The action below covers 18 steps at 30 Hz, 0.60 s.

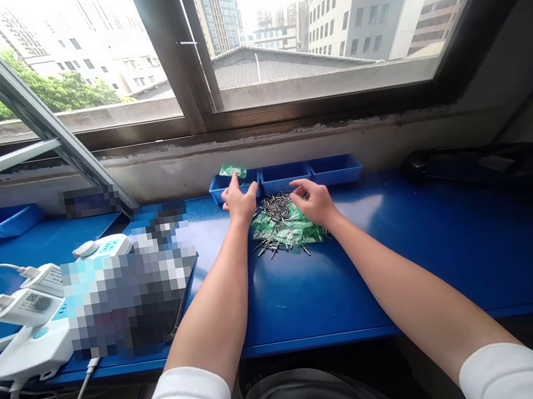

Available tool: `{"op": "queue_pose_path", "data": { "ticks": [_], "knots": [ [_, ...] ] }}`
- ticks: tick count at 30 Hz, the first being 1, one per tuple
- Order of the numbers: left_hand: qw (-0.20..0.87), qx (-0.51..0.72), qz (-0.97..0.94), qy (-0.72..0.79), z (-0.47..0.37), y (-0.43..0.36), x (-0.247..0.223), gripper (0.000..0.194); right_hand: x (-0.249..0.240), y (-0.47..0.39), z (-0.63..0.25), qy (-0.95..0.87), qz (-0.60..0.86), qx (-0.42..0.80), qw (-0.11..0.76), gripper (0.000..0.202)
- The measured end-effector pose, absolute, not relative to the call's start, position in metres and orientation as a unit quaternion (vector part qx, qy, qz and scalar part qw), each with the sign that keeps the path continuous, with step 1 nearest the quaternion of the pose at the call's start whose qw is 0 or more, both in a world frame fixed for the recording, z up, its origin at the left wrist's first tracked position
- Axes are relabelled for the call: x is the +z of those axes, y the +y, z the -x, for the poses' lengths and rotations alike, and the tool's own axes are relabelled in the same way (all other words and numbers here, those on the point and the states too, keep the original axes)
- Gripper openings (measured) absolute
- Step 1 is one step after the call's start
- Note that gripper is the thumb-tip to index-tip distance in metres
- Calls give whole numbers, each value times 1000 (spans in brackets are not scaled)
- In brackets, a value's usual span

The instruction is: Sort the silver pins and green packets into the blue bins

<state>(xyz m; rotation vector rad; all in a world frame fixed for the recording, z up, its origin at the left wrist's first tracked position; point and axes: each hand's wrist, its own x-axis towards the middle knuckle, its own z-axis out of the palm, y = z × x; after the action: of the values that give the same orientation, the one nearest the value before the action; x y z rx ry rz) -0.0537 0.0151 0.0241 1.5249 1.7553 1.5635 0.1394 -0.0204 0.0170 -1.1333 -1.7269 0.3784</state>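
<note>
My left hand is over the front of the leftmost blue bin, thumb spread away from the index finger. The index fingertip meets a small green packet at the bin's back edge; whether they touch or only overlap in view, I cannot tell. My right hand hovers at the right side of a pile, fingers curved with a gap between thumb and index finger. Many slim dark metal pieces make up the pile's top, lying on and among green plastic packets. Nothing shows between the right fingertips.
Two further blue bins adjoin the first along the wall. To the left lie a white power strip with plugs and cables, and a blurred-out patch. A dark bag-like object rests at the right back of the blue table.
</note>
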Motion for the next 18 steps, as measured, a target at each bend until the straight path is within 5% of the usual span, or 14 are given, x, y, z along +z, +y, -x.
{"op": "queue_pose_path", "data": {
  "ticks": [7,18],
  "knots": [
    [89,404,-570,710,52,16,17,75,11,-17,-141,-751,471,119,447,35],
    [37,361,-597,716,54,10,14,68,15,-18,-141,-740,573,37,351,37]
  ]
}}
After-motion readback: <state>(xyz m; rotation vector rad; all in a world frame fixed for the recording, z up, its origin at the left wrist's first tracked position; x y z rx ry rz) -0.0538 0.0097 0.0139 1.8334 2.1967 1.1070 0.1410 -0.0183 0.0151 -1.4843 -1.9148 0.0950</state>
